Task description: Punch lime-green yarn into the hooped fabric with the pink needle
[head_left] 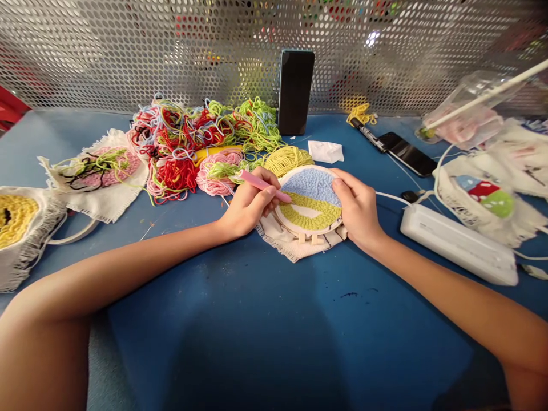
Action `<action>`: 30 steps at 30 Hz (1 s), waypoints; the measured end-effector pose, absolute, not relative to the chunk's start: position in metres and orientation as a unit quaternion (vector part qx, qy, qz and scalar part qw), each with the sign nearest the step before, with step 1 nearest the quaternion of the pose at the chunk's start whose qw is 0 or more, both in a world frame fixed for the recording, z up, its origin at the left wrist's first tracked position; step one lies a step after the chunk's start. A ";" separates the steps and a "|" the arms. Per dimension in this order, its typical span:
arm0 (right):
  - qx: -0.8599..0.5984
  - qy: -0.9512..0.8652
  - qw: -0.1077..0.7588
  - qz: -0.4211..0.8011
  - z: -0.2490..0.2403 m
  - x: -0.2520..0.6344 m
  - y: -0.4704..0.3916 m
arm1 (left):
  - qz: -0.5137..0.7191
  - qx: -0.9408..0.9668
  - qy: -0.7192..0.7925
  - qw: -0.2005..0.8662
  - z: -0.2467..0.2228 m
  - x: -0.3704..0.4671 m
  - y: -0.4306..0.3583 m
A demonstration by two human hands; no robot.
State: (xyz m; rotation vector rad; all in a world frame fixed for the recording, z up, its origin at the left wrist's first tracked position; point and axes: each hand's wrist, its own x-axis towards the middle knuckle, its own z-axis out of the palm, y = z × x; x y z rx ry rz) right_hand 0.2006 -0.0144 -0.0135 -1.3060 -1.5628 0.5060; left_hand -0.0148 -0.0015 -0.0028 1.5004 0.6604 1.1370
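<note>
My left hand is closed around a pink punch needle, its tip against the green stitching near the hoop's left side. My right hand grips the right edge of a round embroidery hoop, thumb on top and fingers hidden behind. The stretched cloth carries light blue loops above and yellow-green loops below, around a bare cream patch. Frayed fabric hangs below the hoop's screw. A ball of olive yarn lies just behind it.
Behind my left hand is a tangled heap of coloured yarn. A phone stands against the perforated metal panel. Rightward lie another phone, a white power strip and a stitched cloth; more stitched pieces lie left.
</note>
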 end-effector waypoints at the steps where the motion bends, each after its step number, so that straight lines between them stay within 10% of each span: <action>1: -0.541 -0.646 0.497 0.208 -0.014 0.201 -0.014 | 0.475 0.631 0.284 0.543 -0.003 -0.015 -0.001; 30: -0.546 -0.642 0.489 0.224 -0.011 0.200 -0.016 | 0.563 0.625 0.268 0.471 -0.009 -0.020 -0.003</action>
